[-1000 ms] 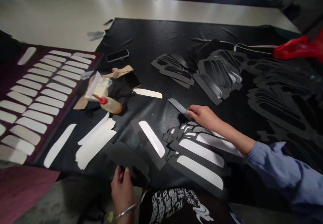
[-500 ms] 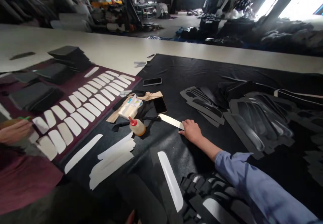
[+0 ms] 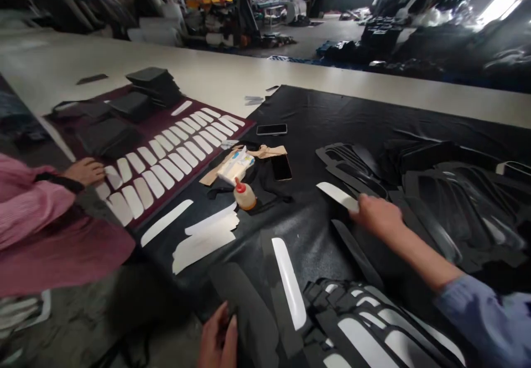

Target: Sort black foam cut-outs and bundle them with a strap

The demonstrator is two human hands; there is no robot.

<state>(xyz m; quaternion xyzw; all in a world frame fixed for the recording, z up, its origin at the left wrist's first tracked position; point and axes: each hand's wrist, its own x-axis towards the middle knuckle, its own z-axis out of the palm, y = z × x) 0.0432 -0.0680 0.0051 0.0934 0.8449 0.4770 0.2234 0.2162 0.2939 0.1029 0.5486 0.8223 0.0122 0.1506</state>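
My right hand (image 3: 379,217) is closed on the near end of a long white strip (image 3: 335,193) with a rounded tip, over the black sheet (image 3: 307,218). Beneath that hand is a long dark piece (image 3: 359,254). At the bottom edge, my left hand (image 3: 218,337) has its fingers at the left edge of a dark curved panel (image 3: 249,307), seemingly gripping it. Right of this panel, another white strip (image 3: 289,282) rests on a dark backing. A pile of dark pieces with white strips (image 3: 367,329) lies under my right forearm.
A squeeze bottle with a red cap (image 3: 244,195), a packet (image 3: 235,167) and two phones, one black (image 3: 281,167), lie mid-table. White strips are stacked (image 3: 205,243) nearby. A co-worker's hand (image 3: 87,171) touches white pieces on maroon cloth (image 3: 143,219). Dark panels (image 3: 435,207) lie at right.
My right hand has carried the white strip rightward, away from the bottle and phone. My left hand shows more at the panel's edge. The view has turned left, and the co-worker's arm reaches farther in.
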